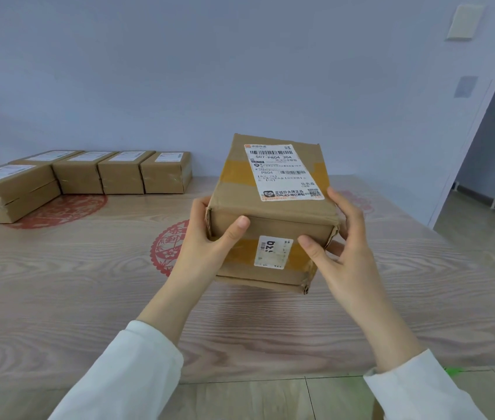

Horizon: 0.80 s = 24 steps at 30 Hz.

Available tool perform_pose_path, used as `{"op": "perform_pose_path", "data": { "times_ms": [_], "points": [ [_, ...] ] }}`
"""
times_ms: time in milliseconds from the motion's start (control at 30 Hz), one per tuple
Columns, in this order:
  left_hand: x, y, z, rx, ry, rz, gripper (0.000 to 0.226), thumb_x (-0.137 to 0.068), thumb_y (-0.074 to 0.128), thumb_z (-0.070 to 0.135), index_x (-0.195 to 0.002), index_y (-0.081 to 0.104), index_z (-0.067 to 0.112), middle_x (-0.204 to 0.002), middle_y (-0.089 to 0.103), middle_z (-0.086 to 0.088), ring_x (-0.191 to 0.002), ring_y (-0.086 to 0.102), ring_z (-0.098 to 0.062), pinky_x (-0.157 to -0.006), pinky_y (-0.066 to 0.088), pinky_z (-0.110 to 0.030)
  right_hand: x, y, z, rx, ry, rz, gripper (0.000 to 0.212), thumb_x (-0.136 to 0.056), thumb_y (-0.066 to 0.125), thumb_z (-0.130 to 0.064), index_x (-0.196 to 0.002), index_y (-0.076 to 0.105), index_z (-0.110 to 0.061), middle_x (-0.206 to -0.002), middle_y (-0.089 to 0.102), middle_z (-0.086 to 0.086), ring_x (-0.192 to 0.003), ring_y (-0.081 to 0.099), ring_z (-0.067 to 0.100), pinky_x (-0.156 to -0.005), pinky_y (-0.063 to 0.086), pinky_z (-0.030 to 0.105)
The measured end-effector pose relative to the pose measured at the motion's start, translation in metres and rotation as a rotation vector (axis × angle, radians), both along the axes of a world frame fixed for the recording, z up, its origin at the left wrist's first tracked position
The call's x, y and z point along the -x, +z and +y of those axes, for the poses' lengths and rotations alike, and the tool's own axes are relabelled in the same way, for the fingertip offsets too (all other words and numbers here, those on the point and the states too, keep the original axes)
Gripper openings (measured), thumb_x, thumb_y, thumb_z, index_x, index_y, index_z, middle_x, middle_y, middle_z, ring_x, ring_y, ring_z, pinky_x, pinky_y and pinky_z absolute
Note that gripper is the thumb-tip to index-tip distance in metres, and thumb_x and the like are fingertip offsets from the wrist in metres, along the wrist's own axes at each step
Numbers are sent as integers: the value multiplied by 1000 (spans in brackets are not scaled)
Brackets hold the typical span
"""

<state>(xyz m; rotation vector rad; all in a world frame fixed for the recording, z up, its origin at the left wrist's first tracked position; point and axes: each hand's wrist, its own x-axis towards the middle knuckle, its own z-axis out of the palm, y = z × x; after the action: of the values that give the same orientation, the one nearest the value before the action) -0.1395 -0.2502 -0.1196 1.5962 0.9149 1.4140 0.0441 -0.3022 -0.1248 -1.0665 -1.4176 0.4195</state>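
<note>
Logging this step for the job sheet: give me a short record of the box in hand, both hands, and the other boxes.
box: cardboard, taped, label on top, sticker on near side
left hand: grips box's left end
right hand: grips box's right end
place: held above table
other boxes: row at table's back left

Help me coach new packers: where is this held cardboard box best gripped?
Take the cardboard box at its near end, left hand and right hand from opposite sides, thumbs on the end face, fingers round the sides. Its flat parallel sides likely suit clamping; the shipping label shows.
</note>
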Motion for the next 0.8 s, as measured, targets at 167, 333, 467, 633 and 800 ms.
{"op": "perform_pose_path", "data": {
  "times_ms": [167,333,467,633,800],
  "points": [
    [3,-2,2,-6,-55,58,89,-64,71,55,-143,34,34,-142,46,13,-126,45,6,-99,44,-17,-3,-3,1,31,13,188,61,-74,68,-30,-120,35,-54,-102,54,-46,-102,62,-2,-82,57,40],
    [0,-20,1,211,7,-25,122,-52,76,69,-150,12,36,-151,35,2,-137,37,-16,-104,40,-32,-3,-7,4,77,62,502,55,-84,64,-15,-118,38,-49,-108,60,-17,-93,69,7,-69,60,38],
    [-9,-32,-1,219,-109,5,99,-56,83,57,-138,38,23,-127,61,5,-118,57,-16,-97,50,-40,4,-13,9,126,94,623,56,-75,68,-25,-118,38,-44,-120,58,2,-106,65,21,-63,59,36],
    [-9,-23,2,185,-58,-69,96,-52,83,44,-136,40,25,-122,62,9,-111,61,-8,-86,54,-27,2,-23,9,154,-46,334,53,-59,71,-47,-103,41,-40,-138,39,0,-122,52,15,-94,50,33],
    [-5,-18,-1,125,-75,-27,87,-56,76,35,-134,37,29,-119,60,15,-104,61,4,-74,52,-13,-5,-21,10,187,-20,282,58,-67,76,-27,-115,44,-33,-123,55,-9,-105,59,-3,-86,51,13]
  ]
}}
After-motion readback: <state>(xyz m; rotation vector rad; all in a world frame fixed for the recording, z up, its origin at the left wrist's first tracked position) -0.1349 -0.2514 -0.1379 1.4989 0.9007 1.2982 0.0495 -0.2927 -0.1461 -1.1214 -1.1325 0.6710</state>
